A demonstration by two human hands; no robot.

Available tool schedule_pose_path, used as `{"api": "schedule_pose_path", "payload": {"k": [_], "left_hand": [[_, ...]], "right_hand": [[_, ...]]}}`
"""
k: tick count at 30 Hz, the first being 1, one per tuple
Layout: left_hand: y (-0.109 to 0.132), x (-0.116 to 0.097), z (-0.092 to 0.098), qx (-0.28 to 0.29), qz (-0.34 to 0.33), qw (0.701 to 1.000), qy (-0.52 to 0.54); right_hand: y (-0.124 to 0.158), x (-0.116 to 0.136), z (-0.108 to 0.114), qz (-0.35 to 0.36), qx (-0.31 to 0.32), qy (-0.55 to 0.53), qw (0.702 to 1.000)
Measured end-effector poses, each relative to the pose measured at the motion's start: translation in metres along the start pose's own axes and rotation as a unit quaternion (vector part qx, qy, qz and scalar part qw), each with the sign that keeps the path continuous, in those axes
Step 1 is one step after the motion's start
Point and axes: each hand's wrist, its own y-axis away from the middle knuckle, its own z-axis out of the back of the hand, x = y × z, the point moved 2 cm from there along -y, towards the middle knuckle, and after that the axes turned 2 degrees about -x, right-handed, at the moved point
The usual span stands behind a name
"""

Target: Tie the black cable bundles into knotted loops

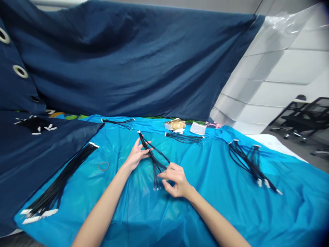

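Note:
A black wire harness (151, 156) is held up at the middle of the blue sheet. Its white connector points to the far side, and its loose wire ends with small metal tips hang towards me. My left hand (136, 157) holds the harness below the connector, fingers behind and around the wires. At the right, my right hand (176, 179) pinches some of the wires between thumb and fingers, drawing them apart from the rest. Part of those wires is hidden behind the right fingers. Beyond my hands lie a second harness (183, 138) and a third harness (118, 122).
A thick bundle of black cables (64, 175) lies at the left, near a tan rubber band (104, 166). More harnesses (248, 161) rest at the right. A gold tissue pack (175, 124) and a white packet (197, 128) sit at the back, before a dark blue curtain (128, 61).

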Motion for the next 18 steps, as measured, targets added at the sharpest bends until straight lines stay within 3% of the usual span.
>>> {"api": "schedule_pose_path", "payload": {"k": [9,18], "left_hand": [[-0.006,0.008,0.004,-0.017,0.018,0.999,0.023],[-0.011,0.011,0.013,0.033,0.029,0.999,0.015]], "right_hand": [[0.004,0.005,-0.013,0.030,0.069,0.026,0.997],[0.005,-0.007,-0.007,0.005,0.029,0.078,0.996]]}}
